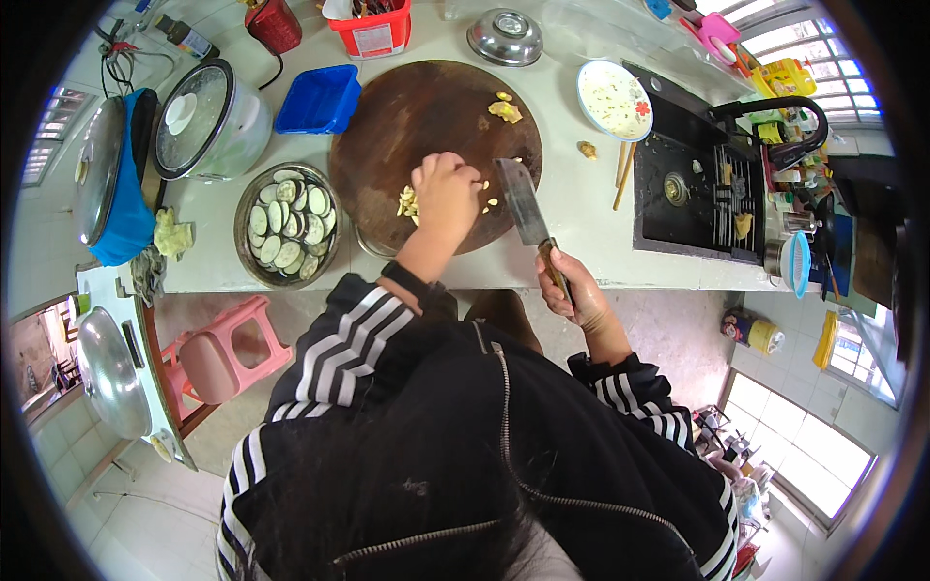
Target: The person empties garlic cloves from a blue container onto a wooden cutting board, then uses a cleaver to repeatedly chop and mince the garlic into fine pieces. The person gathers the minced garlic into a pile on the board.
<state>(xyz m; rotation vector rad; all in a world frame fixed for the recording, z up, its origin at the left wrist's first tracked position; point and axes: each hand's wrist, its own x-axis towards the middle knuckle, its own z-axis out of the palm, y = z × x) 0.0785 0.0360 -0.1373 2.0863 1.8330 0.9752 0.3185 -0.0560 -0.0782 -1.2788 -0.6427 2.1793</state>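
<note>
My right hand (577, 289) grips the wooden handle of a cleaver (524, 202), its blade pointing away from me over the right edge of a round wooden chopping board (407, 102). Low over the board is my left hand (447, 192), fingers bent down; whether they pinch anything is hidden. Cut pale pieces, perhaps garlic or ginger (407, 202), lie in a small heap beside its wrist side. A few more bits (492, 202) are scattered to its right. Toward the board's far right rests a knob of peeled ginger (505, 111).
A metal bowl of sliced eggplant (287, 225) stands left of the board, a blue plastic basket (317, 98) behind it. Rightward are a patterned white bowl (615, 100), chopsticks (623, 174) and a black sink (672, 225). An upturned steel bowl (505, 38) sits at the back.
</note>
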